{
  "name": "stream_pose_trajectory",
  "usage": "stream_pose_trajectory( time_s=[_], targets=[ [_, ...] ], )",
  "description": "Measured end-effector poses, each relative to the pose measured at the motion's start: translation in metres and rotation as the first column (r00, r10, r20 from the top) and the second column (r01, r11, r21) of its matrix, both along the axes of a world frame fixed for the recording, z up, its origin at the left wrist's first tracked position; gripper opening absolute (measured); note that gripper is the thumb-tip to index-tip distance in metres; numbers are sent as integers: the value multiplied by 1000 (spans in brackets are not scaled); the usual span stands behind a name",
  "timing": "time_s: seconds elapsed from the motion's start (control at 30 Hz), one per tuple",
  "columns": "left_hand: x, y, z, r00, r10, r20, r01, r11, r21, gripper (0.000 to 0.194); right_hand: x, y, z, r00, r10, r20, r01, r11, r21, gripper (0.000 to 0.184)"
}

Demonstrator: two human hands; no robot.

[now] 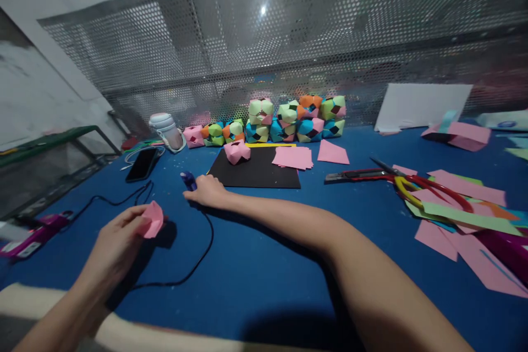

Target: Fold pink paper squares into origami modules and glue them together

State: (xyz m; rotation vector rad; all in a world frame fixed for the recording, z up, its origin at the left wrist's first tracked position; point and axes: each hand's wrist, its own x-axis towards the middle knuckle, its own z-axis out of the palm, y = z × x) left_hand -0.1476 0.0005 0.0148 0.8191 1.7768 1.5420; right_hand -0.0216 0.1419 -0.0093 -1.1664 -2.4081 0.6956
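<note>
My left hand (124,234) pinches a small folded piece of pink paper (154,220) between thumb and fingers, just above the blue table at the left. My right hand (208,191) reaches across and is closed around a dark blue corded tool (188,180); most of its body is hidden under the fingers. A black cord (212,236) curves from beneath that hand towards the front left. Beyond it, a pink folded paper unit (237,152) sits on a black sheet (256,175), with a stack of pink paper squares (293,157) at the sheet's right end.
Several multicoloured folded-paper balls (284,126) line the back, some stacked. Scissors (412,184), pliers (350,176) and paper scraps (474,209) crowd the right. A phone (142,165), a bottle (167,129) and a magenta power strip (35,236) are at left. Perforated metal (247,49) stands behind.
</note>
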Motion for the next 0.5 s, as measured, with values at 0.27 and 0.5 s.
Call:
stream_pose_trajectory(
  time_s=[0.27,0.5],
  targets=[
    [40,-41,-17,971,-161,179,173,983,-54,28,-49,20,4,992,-110,-59,107,993,-50,54],
    [36,-40,-27,958,-275,-77,262,954,-142,26,-63,26,6,989,-137,-62,133,989,-58,53]
  ],
)
